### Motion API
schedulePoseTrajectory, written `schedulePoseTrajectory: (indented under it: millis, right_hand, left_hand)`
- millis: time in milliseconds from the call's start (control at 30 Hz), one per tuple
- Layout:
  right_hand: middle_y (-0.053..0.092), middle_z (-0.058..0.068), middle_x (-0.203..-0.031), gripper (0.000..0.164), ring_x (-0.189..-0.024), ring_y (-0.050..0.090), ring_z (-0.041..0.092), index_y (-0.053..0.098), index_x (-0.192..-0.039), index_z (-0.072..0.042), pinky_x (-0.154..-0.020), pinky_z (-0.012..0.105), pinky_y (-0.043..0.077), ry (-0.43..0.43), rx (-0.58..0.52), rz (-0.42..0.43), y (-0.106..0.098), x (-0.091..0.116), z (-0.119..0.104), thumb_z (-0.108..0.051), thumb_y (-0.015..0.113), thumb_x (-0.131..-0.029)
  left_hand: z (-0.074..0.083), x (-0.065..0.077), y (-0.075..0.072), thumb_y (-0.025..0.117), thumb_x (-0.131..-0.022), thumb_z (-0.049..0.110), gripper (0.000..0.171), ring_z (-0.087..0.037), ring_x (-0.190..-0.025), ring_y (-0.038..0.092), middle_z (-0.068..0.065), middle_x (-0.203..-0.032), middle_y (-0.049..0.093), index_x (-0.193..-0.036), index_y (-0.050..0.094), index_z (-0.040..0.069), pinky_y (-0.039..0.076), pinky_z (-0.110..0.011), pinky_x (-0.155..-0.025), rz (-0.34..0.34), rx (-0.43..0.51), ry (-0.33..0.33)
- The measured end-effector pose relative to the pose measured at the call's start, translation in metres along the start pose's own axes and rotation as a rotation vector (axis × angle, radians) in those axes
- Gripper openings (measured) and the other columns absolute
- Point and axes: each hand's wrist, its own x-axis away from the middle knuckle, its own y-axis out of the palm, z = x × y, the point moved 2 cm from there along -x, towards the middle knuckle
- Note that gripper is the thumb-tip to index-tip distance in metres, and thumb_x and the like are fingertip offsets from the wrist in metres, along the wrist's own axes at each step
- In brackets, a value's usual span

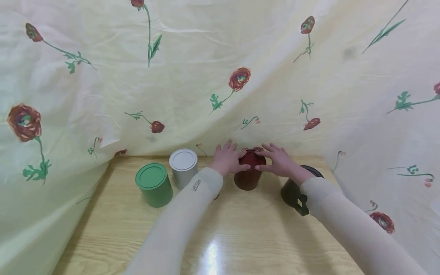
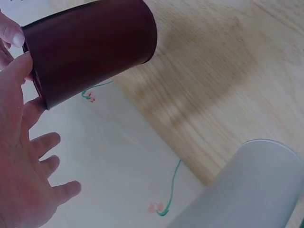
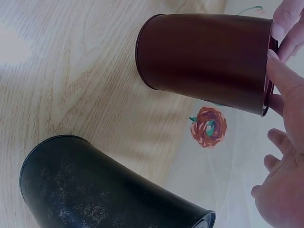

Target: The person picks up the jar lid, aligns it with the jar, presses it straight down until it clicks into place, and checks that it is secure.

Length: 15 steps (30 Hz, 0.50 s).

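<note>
A dark red can (image 1: 248, 179) stands upright near the table's back edge, between my two hands. My left hand (image 1: 227, 158) holds its top rim from the left with thumb and index finger, the other fingers spread out behind. From the right, my right hand (image 1: 279, 160) grips the same rim with thumb and index finger. In the left wrist view, fingertips of both hands meet around the top of the can (image 2: 95, 47). The right wrist view has the can's smooth side (image 3: 204, 59) in full, with my right fingers (image 3: 285, 76) at its rim.
Left of my left forearm are a green lidded can (image 1: 154, 191) and a white can (image 1: 183, 162). A black can (image 1: 292, 191) stands partly hidden under my right forearm. A flowered cloth (image 1: 192, 88) hangs behind and beside the wooden table (image 1: 113, 221).
</note>
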Motion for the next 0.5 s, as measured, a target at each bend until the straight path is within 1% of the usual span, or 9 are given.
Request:
schedulePoseTrajectory:
  millis: [100, 233, 333, 500]
  right_hand:
    - [0.035, 0.032, -0.167, 0.063, -0.155, 0.018, 0.061, 0.061, -0.150, -0.004, -0.121, 0.082, 0.012, 0.004, -0.002, 0.003, 0.003, 0.000, 0.002, -0.038, 0.077, -0.099]
    - [0.033, 0.031, -0.168, 0.064, -0.157, 0.017, 0.058, 0.059, -0.152, -0.006, -0.123, 0.080, 0.009, 0.014, 0.002, 0.020, 0.006, 0.000, 0.007, -0.038, 0.076, -0.100]
    - [0.033, 0.030, -0.168, 0.065, -0.158, 0.016, 0.056, 0.058, -0.153, -0.005, -0.123, 0.079, 0.007, 0.010, 0.005, 0.036, 0.007, 0.001, 0.009, -0.039, 0.075, -0.101]
    - [0.034, 0.030, -0.168, 0.064, -0.158, 0.016, 0.055, 0.059, -0.153, -0.005, -0.123, 0.079, 0.007, 0.002, 0.002, 0.065, 0.003, 0.004, 0.010, -0.040, 0.074, -0.101]
  left_hand:
    - [-0.002, 0.000, 0.004, 0.046, -0.104, 0.074, 0.073, -0.031, -0.166, 0.012, -0.005, -0.176, 0.029, -0.166, 0.038, 0.038, 0.020, -0.061, -0.130, 0.022, -0.010, 0.008]
    - [-0.003, -0.001, 0.010, 0.042, -0.104, 0.074, 0.072, -0.030, -0.166, 0.014, -0.003, -0.176, 0.030, -0.166, 0.042, 0.035, 0.019, -0.060, -0.131, 0.072, -0.030, 0.035]
    - [-0.004, -0.001, 0.012, 0.041, -0.105, 0.073, 0.072, -0.029, -0.165, 0.015, -0.004, -0.176, 0.031, -0.165, 0.044, 0.033, 0.020, -0.059, -0.131, 0.098, -0.038, 0.055]
    - [-0.010, 0.008, 0.006, 0.044, -0.105, 0.071, 0.071, -0.030, -0.165, 0.016, -0.005, -0.175, 0.031, -0.164, 0.046, 0.031, 0.021, -0.058, -0.131, 0.119, -0.032, 0.078]
